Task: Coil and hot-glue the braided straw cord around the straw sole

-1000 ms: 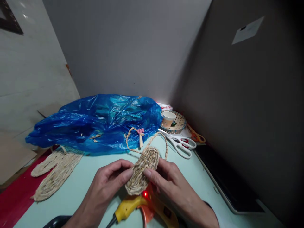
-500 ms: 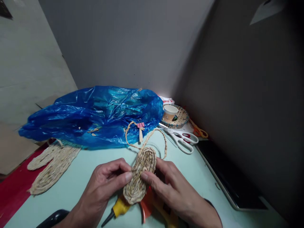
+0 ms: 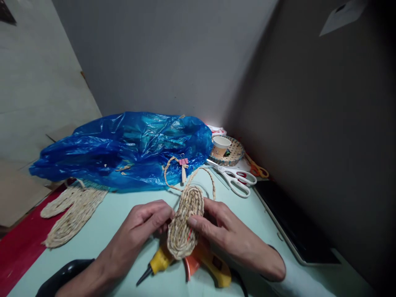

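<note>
Both my hands grip a small oval mat of coiled straw braid [image 3: 185, 220], held tilted above the pale green table [image 3: 123, 214]. My left hand [image 3: 139, 233] pinches its left edge with thumb and fingers. My right hand [image 3: 224, 233] pinches the right edge, thumb on top. A loose tail of the braid [image 3: 213, 181] loops back from the far end of the mat to a pink clip [image 3: 183, 161]. Under the mat lies a yellow and orange glue gun [image 3: 198, 262], partly hidden.
A crumpled blue plastic bag [image 3: 123, 148] fills the back of the table. Larger woven straw pieces [image 3: 72, 212] lie at the left. White scissors [image 3: 236, 181], orange scissors [image 3: 258, 170] and a paper cup [image 3: 221, 145] on a woven coaster sit back right. A dark laptop [image 3: 293, 227] lies along the right wall.
The straw mat has turned a little more upright between my hands and the glue gun's body shows more below it. The view has shifted slightly.
</note>
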The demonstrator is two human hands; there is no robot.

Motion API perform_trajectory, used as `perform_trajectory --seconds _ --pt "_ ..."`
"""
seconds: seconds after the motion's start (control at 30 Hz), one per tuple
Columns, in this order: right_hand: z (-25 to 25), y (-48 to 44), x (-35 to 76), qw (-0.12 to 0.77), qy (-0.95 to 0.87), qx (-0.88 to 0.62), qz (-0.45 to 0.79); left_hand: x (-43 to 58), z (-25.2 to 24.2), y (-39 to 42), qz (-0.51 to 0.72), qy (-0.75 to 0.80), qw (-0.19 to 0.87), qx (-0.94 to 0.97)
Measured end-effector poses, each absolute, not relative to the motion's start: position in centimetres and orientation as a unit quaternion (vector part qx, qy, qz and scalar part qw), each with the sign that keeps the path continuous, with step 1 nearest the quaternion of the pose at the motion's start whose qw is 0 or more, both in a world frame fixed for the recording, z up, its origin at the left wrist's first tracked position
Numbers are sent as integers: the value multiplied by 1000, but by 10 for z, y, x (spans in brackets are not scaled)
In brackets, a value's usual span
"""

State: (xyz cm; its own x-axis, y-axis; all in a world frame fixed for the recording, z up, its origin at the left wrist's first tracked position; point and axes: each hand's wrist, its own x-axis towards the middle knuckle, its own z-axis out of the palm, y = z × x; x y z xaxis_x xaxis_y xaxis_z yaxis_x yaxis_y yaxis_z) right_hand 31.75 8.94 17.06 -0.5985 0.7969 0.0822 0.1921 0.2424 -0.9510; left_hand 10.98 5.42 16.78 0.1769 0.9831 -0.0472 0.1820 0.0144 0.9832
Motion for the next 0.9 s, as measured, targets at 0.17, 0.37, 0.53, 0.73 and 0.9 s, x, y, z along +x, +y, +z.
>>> perform_trajectory --seconds 0.17,0.37,0.53,0.73,0.9 --pt "175 85 317 259 -747 -306 531 108 170 55 377 494 424 659" --pt "173 82 315 256 -759 -313 511 111 167 48 398 474 443 648" --pt "172 85 315 277 -741 -307 529 124 167 44 487 499 497 517" --pt "170 88 310 325 -656 -273 624 110 164 58 545 519 518 407" --pt "158 102 312 440 -558 -317 628 83 153 81 583 555 455 381"
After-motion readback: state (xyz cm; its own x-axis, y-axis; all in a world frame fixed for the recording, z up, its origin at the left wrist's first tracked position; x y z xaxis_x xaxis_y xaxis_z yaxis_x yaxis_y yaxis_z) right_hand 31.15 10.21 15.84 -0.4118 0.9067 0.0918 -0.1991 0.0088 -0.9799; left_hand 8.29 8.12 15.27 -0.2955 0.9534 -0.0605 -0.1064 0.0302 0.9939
